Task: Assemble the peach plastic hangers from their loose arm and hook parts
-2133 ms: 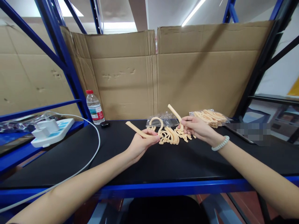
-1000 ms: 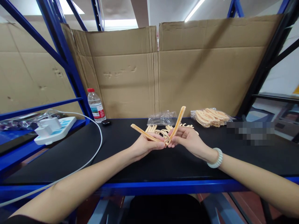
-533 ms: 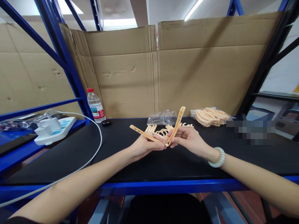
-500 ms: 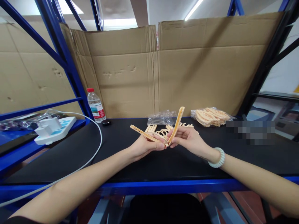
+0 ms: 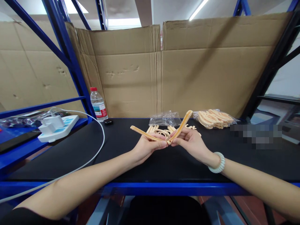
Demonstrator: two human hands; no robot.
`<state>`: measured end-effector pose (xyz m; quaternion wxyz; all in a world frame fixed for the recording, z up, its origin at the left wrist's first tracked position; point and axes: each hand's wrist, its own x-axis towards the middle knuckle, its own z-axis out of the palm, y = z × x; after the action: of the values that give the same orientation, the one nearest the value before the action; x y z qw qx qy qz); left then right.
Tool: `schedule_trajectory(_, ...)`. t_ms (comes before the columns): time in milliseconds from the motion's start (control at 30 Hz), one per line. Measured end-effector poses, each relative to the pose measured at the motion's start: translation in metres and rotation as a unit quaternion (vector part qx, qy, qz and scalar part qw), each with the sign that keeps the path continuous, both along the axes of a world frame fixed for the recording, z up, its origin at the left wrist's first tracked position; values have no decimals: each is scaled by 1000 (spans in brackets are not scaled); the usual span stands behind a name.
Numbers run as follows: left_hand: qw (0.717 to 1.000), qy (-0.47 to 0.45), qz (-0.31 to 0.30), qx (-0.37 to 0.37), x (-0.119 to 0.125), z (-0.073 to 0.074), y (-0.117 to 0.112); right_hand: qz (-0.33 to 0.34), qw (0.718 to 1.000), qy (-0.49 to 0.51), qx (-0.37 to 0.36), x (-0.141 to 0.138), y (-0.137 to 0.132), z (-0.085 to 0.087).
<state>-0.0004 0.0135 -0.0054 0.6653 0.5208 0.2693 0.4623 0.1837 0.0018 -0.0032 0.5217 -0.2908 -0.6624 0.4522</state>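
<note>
A narrow pale-orange strip (image 5: pixel 140 130) slants up to the left from the fingers of my left hand (image 5: pixel 148 147), which are closed on its lower end. My right hand (image 5: pixel 192 144) pinches a second pale-orange strip (image 5: pixel 185 121), curved and rising to the right. Their lower ends meet between my fingertips in a V shape; whether they are joined there I cannot tell. Just behind my hands, several pale straight sticks (image 5: pixel 153 128) and ring-like curved pieces (image 5: pixel 163 132) lie on the black table top (image 5: pixel 122 140), partly hidden by the strips and my fingers.
A crumpled clear plastic bag (image 5: pixel 165 118) lies behind the loose pieces. To its right is a bag of pale-orange pieces (image 5: pixel 214 118). A water bottle (image 5: pixel 98 106) stands at the back left. A white cable (image 5: pixel 103 137) runs from a power strip (image 5: pixel 62 128) past my left arm.
The right strip has tilted further to the right, opening the V wider. Both strips have turned about their length, showing different faces. The camera view has shifted slightly.
</note>
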Motion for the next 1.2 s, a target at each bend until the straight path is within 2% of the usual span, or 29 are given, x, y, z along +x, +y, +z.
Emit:
schedule_trajectory(167,1000,-6,18,6,0,0,1,-25,999,9,34,-5,-1,-1)
schedule_trajectory(500,999,0,30,15,-1,-2,4,-41,998,4,55,-6,0,-6)
schedule_trajectory(667,999,15,48,13,-1,-2,3,-43,999,0,29,-7,4,-9)
schedule_trajectory(933,997,44,64,29,0,-2,6,-19,999,1,-51,-10,12,-12)
schedule_trajectory(1200,998,29,60,8,-3,4,7,-7,998,17,-53,-6,13,-6)
